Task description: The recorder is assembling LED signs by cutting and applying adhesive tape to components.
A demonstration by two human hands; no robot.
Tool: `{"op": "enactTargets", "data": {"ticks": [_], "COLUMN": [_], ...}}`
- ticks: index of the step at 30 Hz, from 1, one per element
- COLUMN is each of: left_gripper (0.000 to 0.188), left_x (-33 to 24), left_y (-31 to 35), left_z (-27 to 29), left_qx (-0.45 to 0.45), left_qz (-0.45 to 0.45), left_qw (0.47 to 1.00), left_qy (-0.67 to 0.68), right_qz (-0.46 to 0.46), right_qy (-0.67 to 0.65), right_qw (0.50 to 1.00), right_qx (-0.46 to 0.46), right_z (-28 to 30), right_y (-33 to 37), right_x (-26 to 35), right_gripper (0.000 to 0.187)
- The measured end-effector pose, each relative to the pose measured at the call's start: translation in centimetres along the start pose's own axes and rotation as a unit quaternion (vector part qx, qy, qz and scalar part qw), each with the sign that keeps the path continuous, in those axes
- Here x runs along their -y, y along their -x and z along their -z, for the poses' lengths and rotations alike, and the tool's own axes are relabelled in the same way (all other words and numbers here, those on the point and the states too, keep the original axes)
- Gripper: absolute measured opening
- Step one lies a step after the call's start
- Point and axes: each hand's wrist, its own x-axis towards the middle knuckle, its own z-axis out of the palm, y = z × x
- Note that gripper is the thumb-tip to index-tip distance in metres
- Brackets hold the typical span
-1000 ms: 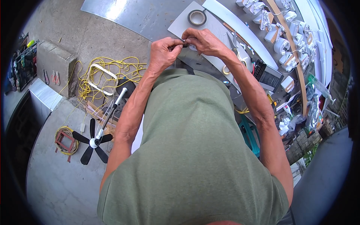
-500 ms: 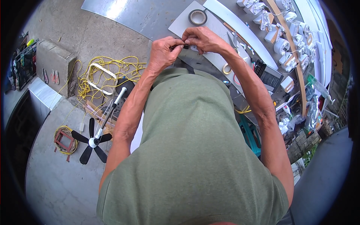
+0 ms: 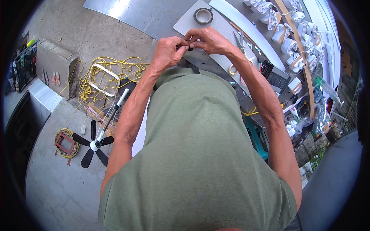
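Makeshift workshop, shiny grey worktable [image 3: 142,17], tape roll [image 3: 195,16], scissors [image 3: 241,40], clustered white parts [image 3: 289,47], bare concrete floor [image 3: 104,38], tangled yellow cord [image 3: 88,89]

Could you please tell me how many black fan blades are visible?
5 blades around the white hub: one pointing up, one left, one right, one lower left, one lower right.

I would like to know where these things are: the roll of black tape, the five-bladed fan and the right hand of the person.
Roll of black tape [image 3: 209,21]: head view, on its dark outer ring.
Five-bladed fan [image 3: 93,146]: head view, on its white hub.
Right hand [image 3: 208,40]: head view, on its back.
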Motion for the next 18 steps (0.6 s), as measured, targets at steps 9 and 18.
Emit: {"op": "enactTargets", "data": {"ticks": [9,18], "left_gripper": [0.017,0.021], "left_x": [0.8,1.0], "left_y": [0.1,0.1], "left_z": [0.3,0.3], "left_qx": [0.073,0.104], "left_qz": [0.067,0.119], "left_qw": [0.993,0.980], "left_qy": [0.070,0.119], "right_qz": [0.032,0.024], "right_qy": [0.038,0.099], "right_qw": [0.999,0.995], "right_qx": [0.007,-0.022], "right_z": [-0.1,-0.8], "right_y": [0.2,0.8], "right_x": [-0.1,1.3], "right_gripper": [0.036,0.052]}}
